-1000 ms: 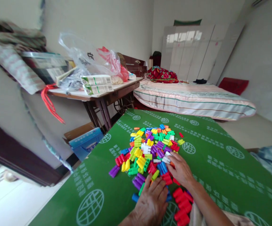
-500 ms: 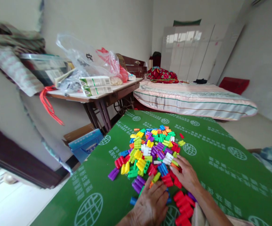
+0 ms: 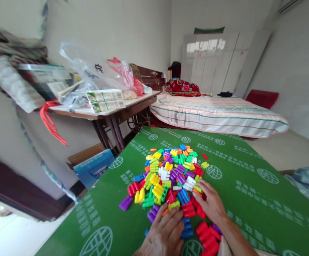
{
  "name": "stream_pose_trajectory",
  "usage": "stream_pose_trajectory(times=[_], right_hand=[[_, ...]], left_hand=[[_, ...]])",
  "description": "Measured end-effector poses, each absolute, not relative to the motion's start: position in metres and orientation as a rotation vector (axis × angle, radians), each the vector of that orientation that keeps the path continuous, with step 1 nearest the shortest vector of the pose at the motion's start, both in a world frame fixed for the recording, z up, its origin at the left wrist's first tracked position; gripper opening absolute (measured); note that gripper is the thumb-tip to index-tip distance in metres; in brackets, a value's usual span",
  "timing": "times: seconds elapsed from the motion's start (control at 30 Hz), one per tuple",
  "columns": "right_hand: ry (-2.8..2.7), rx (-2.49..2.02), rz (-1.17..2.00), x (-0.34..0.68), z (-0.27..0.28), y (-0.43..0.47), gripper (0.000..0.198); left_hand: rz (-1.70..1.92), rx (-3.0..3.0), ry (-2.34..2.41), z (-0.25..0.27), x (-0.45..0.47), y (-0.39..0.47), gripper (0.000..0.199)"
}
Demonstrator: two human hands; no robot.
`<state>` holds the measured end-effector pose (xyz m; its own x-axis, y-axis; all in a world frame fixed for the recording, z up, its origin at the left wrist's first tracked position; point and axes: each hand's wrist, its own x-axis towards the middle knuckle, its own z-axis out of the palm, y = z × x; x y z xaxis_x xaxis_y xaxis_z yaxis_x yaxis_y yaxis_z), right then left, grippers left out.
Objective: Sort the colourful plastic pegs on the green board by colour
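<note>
A pile of colourful plastic building blocks (image 3: 163, 174), shaped like joined tubes, is spread over the green tabletop (image 3: 224, 153). My left hand (image 3: 165, 229) lies palm down at the pile's near edge, fingers stretched over an orange piece and beside a lime-green block (image 3: 174, 205). Purple blocks (image 3: 153, 213) and a blue block (image 3: 187, 228) flank it. On the pile's right side my right hand (image 3: 210, 202) rests with fingers apart, touching near an orange block (image 3: 197, 192); its fingertips partly cover the pieces there. Red blocks (image 3: 208, 236) sit close together between my forearms.
At the left stands a side table (image 3: 133, 103) bearing plastic bags (image 3: 95, 69) and boxes (image 3: 106, 100). Below it is a blue carton (image 3: 94, 167). A bed (image 3: 218, 113) with a striped cover lies beyond the green table. Blue cloth (image 3: 308, 183) shows at the right.
My left hand has drawn slightly nearer and lower, uncovering more of the blue block beside it. The lime-green block lies at a flatter angle. My right hand stays nearly in place.
</note>
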<state>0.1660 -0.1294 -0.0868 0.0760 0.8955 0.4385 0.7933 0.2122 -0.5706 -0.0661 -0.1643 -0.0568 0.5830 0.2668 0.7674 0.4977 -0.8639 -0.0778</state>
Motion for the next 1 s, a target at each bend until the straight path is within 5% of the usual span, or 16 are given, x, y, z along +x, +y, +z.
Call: stream_pose_trajectory(times=[0.17,0.4,0.63,1.0], right_hand=[[-1.701,-1.583,0.161,0.166,-0.088,-0.129,0.040],[-1.700,-1.605,0.184,0.165,-0.088,-0.128,0.040],[-1.721,-1.626,0.197,0.166,-0.089,-0.127,0.040],[-1.716,-1.574,0.189,0.166,-0.091,-0.127,0.038]], left_hand=[[-1.231,-2.478,-0.626,-0.070,-0.066,-0.159,0.023],[-0.718,-2.596,-0.794,-0.044,-0.082,-0.167,0.040],[-0.679,-2.527,-0.908,-0.043,-0.081,-0.166,0.044],[-0.905,-2.402,-0.544,-0.078,-0.067,-0.158,0.022]])
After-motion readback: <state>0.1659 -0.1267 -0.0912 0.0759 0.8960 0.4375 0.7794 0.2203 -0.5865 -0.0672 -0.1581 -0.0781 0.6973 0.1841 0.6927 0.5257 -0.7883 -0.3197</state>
